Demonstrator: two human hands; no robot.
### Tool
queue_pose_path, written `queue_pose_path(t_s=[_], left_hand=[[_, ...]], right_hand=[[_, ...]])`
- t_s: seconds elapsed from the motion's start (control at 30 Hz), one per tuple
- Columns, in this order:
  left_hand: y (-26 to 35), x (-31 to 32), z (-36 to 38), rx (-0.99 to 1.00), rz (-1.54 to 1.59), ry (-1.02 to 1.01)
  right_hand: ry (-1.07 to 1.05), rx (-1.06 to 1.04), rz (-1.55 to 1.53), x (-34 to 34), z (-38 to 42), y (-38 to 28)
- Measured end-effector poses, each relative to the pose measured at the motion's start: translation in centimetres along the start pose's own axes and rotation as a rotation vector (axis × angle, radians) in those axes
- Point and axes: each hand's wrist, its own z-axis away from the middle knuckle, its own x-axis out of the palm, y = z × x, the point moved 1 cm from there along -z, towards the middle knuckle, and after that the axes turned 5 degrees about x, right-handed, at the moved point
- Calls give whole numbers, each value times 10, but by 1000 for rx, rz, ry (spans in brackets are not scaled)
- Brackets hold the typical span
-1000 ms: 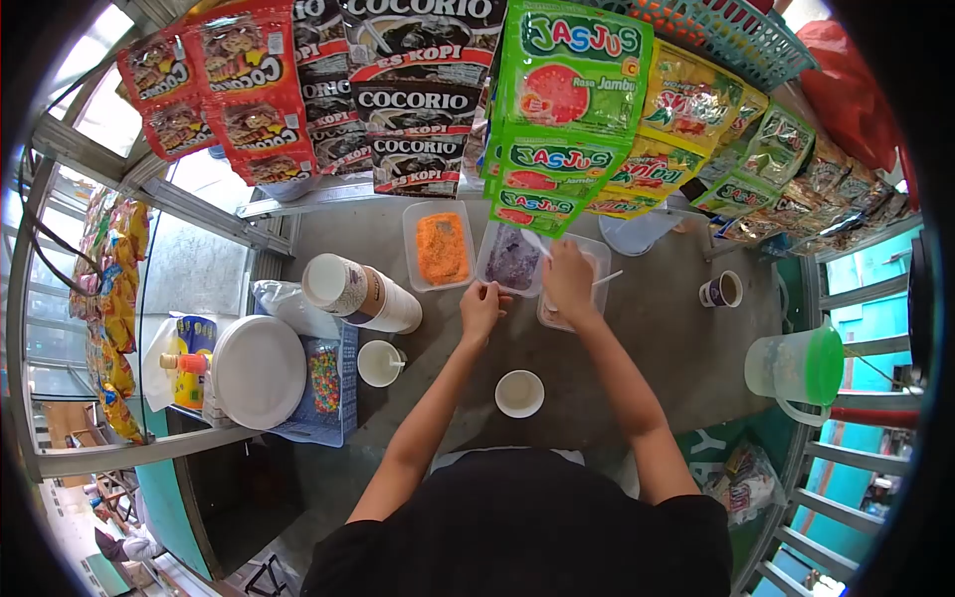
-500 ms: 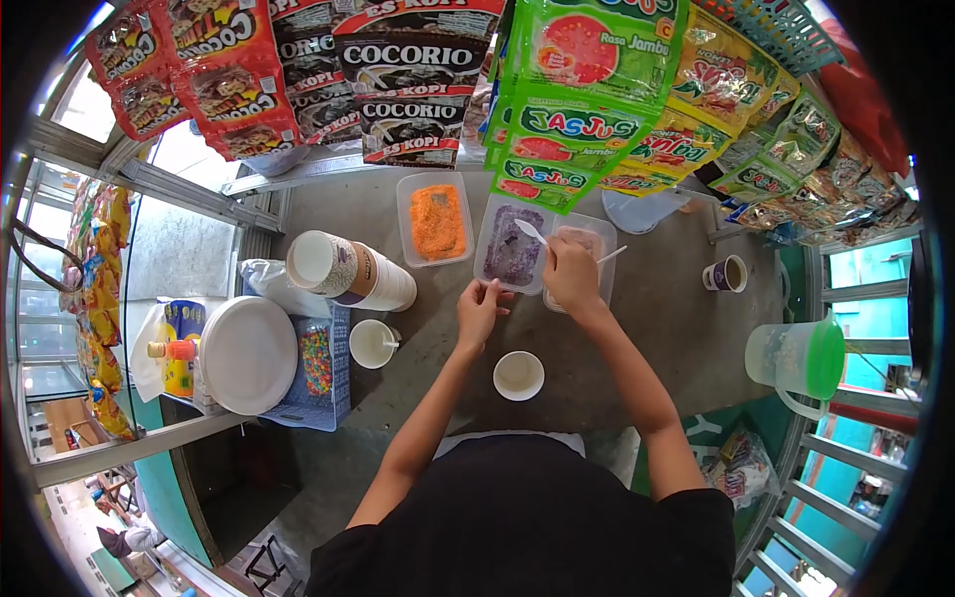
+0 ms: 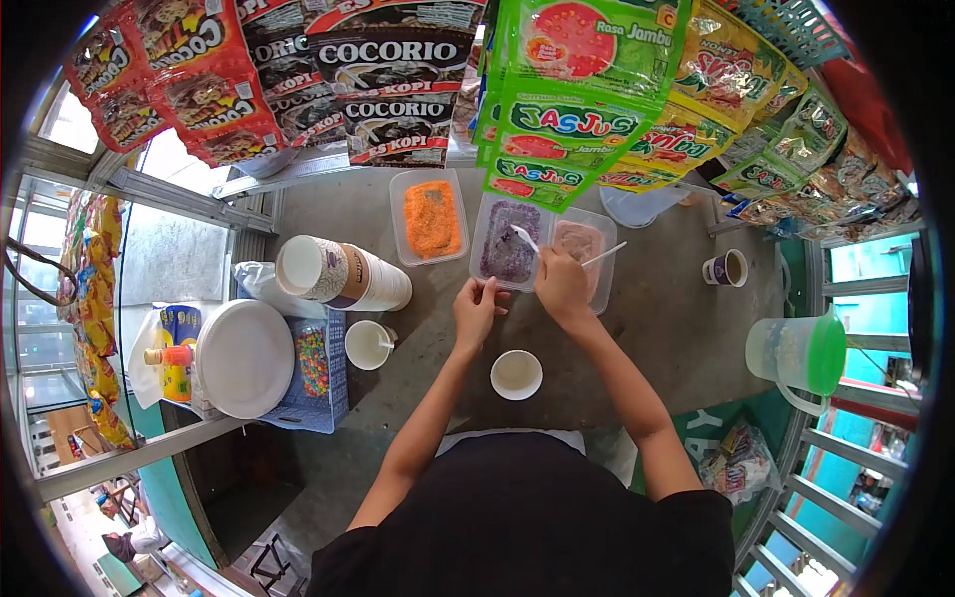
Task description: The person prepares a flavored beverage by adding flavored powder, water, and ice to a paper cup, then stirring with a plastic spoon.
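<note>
While left fingers (image 3: pixel 489 289) touch the tub (image 3: pixel 519 287), grip unclear, a spoon (image 3: pixel 526 239) juts forward from pinching right fingers (image 3: pixel 550 262).

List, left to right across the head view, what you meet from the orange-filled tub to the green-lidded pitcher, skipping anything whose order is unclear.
Orange-filled tub → purple-filled tub → pinkish-filled tub → dark-patterned cup → green-lidded pitcher.

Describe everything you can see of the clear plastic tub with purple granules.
The clear, rectangular plastic tub stands lidless and upright on the grey tabletop, purple granules spread unevenly across its floor. The left hand meets its near edge; a white plastic spoon in the right hand reaches over the granules, contact unclear. Hanging glossy green sachets hide part of its far rim.
</note>
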Motion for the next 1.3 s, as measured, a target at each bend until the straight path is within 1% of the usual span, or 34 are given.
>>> queue_pose_path(t_s=[0.07, 0.17, 0.2, 0.27, 0.4, 0.47, 0.6, 0.67, 0.77, 0.83, 0.9, 1.07, 1.3], left_hand=[[0, 0, 0, 0, 3, -5], [0, -1, 0, -11, 10, -8], [-1, -2, 0, -23, 18, -9], [-2, -2, -1, -19, 22, -12], [-3, -3, -1, -35, 20, -37], [-1, -1, 0, -28, 41, -29], [-2, -1, 0, -22, 54, -22], [-2, -2, 0, -29, 47, -31], [-1, -3, 0, -38, 43, -40], [1, -1, 1, -40, 48, -39], [3, 0, 2, -7, 17, -26], [4, 5, 5, 88, -64, -25], [15, 10, 7, 182, -195, -23]], right_hand=[[-74, -46, 3, 2, 5, -5], [-99, -51, 20, 1, 6, -10], [-101, -52, 20, 1, 4, -8], [1, -66, -48, -1, -4, -2], [-34, -69, -13, 0, -5, -1], [-75, -114, -22, 3, 1, -3], [-73, -107, -43, 2, -1, 0], [18, -79, -69, 1, -8, 8], [-45, -25, -7, -2, -6, 2], [-24, 5, -8, -7, -4, -1], [-6, 33, -13, -7, -1, -1], [-49, 105, -67, -6, 9, -6], [-34, 109, -126, 9, 15, -8]])
